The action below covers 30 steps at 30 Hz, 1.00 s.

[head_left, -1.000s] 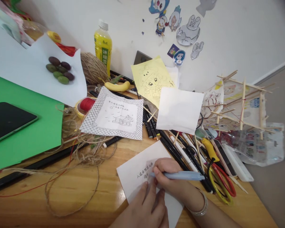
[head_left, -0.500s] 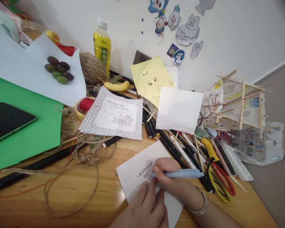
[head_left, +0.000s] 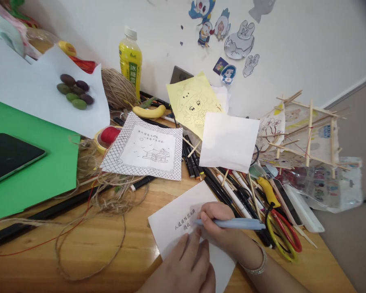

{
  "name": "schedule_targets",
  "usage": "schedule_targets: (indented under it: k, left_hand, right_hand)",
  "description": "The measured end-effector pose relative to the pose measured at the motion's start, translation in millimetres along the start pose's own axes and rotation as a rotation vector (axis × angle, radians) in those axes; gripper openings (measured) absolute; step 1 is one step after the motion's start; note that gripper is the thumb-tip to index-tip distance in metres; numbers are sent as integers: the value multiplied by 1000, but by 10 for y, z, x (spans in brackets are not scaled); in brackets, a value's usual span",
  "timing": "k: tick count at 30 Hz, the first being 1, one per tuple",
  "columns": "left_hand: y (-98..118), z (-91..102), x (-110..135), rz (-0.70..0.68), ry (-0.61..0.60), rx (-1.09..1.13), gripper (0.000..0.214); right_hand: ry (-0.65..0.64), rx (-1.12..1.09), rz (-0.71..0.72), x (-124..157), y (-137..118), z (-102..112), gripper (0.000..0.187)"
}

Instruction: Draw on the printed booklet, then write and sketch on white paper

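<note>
A white sheet of paper lies at an angle on the wooden table, with two short lines of handwritten characters on it. My right hand grips a light blue pen, its tip down by the second line. Flat on the lower part of the sheet rests my left hand, fingers stretched out and holding nothing. The right fingers partly cover the writing. Just above, a drawing with a cross-hatched border shows a pavilion and two lines of text.
Pens and markers pile up beyond the sheet, with scissors on the right. Tangled twine lies left. A yellow bottle, a small banana, a green sheet with a phone, and a stick frame stand around.
My right hand and the pen have shifted very slightly to the right across the sheet. My left hand stays in place, and the view has moved a touch.
</note>
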<state>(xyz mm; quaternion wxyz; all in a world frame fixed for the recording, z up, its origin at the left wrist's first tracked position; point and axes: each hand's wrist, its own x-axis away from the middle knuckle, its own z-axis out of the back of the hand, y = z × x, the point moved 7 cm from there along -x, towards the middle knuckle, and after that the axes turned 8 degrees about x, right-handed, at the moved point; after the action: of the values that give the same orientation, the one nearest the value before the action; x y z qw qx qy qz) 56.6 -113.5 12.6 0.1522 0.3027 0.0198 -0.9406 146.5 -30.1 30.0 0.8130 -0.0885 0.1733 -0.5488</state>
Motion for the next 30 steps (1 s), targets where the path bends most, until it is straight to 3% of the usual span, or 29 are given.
schedule_targets:
  k: [5,13,22,30]
  left_hand:
    - [-36,44,-7,52,44,-47,14]
    - [-19,-25,8,21,-25,-29,18]
    - [-30,16,3,27,32,-42,17]
    - [-31,17,-14,22,2,-43,18]
  right_hand:
    - [-23,-5,43,-18,-17,-31,34]
    - [-59,7,48,-2,-2,-85,35]
    - [-16,3,36,6,9,-51,35]
    - [3,-35,51,9,17,-45,33]
